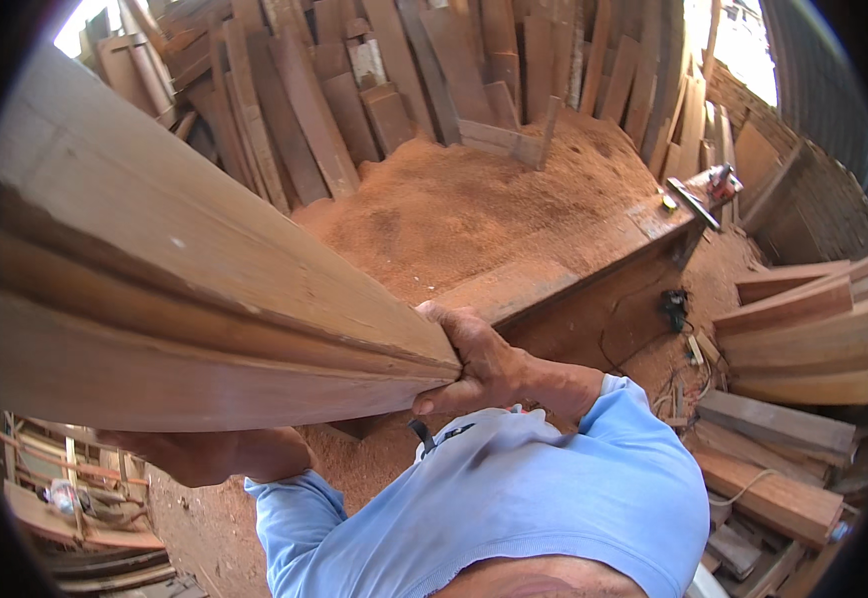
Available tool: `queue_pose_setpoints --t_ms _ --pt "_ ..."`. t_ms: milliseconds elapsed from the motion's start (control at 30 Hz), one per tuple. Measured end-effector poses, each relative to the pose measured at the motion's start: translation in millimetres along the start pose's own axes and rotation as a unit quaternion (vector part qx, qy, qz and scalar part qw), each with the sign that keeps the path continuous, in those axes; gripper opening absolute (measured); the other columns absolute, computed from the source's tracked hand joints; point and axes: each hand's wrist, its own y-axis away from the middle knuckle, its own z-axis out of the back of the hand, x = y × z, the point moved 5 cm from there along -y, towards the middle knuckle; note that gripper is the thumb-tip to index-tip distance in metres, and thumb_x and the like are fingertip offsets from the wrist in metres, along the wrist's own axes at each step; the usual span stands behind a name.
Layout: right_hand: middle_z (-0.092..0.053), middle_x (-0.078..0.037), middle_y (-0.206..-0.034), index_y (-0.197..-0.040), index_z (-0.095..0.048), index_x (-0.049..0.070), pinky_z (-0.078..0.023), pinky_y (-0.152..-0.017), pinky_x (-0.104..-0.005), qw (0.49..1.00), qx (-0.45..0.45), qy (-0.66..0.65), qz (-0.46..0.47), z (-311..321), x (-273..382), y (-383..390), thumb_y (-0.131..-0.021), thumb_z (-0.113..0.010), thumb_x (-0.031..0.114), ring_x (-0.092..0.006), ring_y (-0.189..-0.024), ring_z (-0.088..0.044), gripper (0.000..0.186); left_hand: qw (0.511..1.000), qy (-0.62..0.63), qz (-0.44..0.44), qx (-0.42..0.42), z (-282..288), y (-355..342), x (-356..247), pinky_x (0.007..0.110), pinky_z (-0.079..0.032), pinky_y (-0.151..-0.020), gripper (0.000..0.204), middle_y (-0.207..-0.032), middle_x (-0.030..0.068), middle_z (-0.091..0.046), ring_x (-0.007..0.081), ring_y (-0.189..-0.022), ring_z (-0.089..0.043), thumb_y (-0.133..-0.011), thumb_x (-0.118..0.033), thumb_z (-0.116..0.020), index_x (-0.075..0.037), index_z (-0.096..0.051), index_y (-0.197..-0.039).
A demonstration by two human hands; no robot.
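Note:
A long, thick wooden beam [205,289] with a moulded groove along its side slants across the left half of the view, lifted in front of my body. Around its near end, my right hand [474,354] is closed, thumb below and fingers over the upper edge. My left hand [180,453] holds the beam from underneath, farther along to the left; the wood hides its fingers. Behind the right hand lies a long workbench [524,294] dusted with sawdust.
Reddish sawdust [454,209] is heaped beyond the bench, before boards [304,110] leaning on the wall. A metal bar [693,204] and a red tool [723,182] rest on the bench's far end. Stacked timber [773,488] fills the right; a dark power tool [674,307] sits near cords.

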Motion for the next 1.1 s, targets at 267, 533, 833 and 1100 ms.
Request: queue_pose_setpoints --t_ms 267,533,833,1100 --pt "-0.064 -0.016 -0.114 -0.131 -0.05 -0.003 -0.051 -0.091 -0.0374 0.991 0.044 -0.111 0.054 -65.5 9.7 -49.3 -0.079 -0.088 0.036 -0.0247 -0.108 -0.063 0.075 0.974 -0.066 -0.166 0.137 24.3 -95.7 11.6 0.047 -0.048 -0.095 0.059 -0.118 0.0223 -0.059 0.0341 -0.11 -0.061 -0.101 -0.042 -0.061 0.006 -0.053 -0.135" --pt "-0.062 -0.02 -0.121 -0.139 -0.044 0.001 -0.049 -0.099 -0.0409 0.994 0.034 -0.098 -0.037 -119.8 -88.9 -42.7 -0.084 -0.084 0.034 -0.0296 -0.118 -0.061 0.076 0.902 0.143 0.291 0.286 -24.1 -12.2 92.1 0.048 -0.046 -0.089 0.067 -0.116 0.0165 -0.062 0.03 -0.105 -0.061 -0.106 -0.059 -0.035 0.002 -0.056 -0.126" --pt "-0.037 -0.02 -0.155 -0.158 -0.027 0.003 -0.029 -0.12 -0.0522 0.992 0.015 -0.121 0.032 -12.1 -57.0 -108.0 -0.085 -0.074 0.063 -0.0349 -0.148 -0.032 0.105 0.826 0.337 0.336 0.301 -98.5 21.2 86.6 0.039 -0.044 -0.103 0.081 -0.133 0.0145 -0.056 0.0235 -0.124 -0.053 -0.104 -0.066 -0.035 0.003 -0.043 -0.147" --pt "-0.061 -0.011 -0.131 -0.14 -0.051 -0.003 -0.047 -0.103 -0.036 0.955 -0.159 -0.244 -0.056 39.0 -44.6 -64.3 -0.084 -0.08 0.055 -0.0206 -0.123 -0.056 0.085 0.535 0.462 0.531 0.467 -162.0 229.6 69.8 0.044 -0.036 -0.116 0.078 -0.162 0.0144 -0.032 0.0269 -0.145 -0.038 -0.106 -0.053 -0.045 -0.002 -0.022 -0.16"
